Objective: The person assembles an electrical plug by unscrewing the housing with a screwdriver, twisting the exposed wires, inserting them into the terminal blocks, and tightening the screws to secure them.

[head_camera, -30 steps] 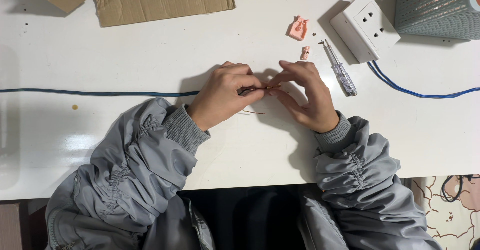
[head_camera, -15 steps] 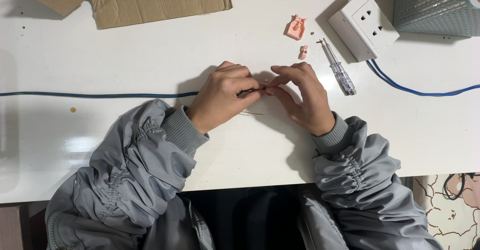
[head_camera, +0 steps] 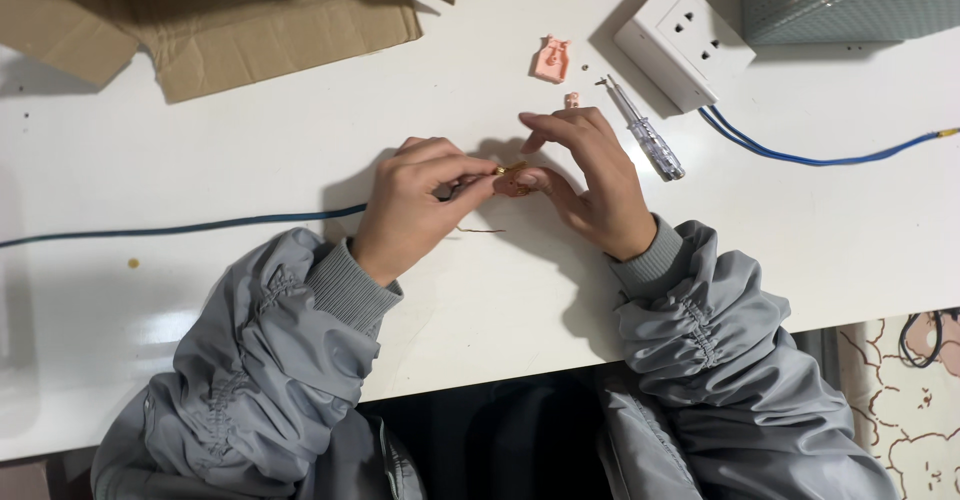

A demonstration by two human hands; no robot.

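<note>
Wire end (head_camera: 505, 170) | pinched between both hands | screwdriver (head_camera: 648, 135) beside

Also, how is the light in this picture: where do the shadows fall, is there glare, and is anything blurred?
Head view: even, soft light; the left hand and right hand cast soft shadows on the white table; the wall socket shadows its left side; mild glare on the table's near left edge; the small brass-coloured part between the fingertips is too small to make out.
</note>
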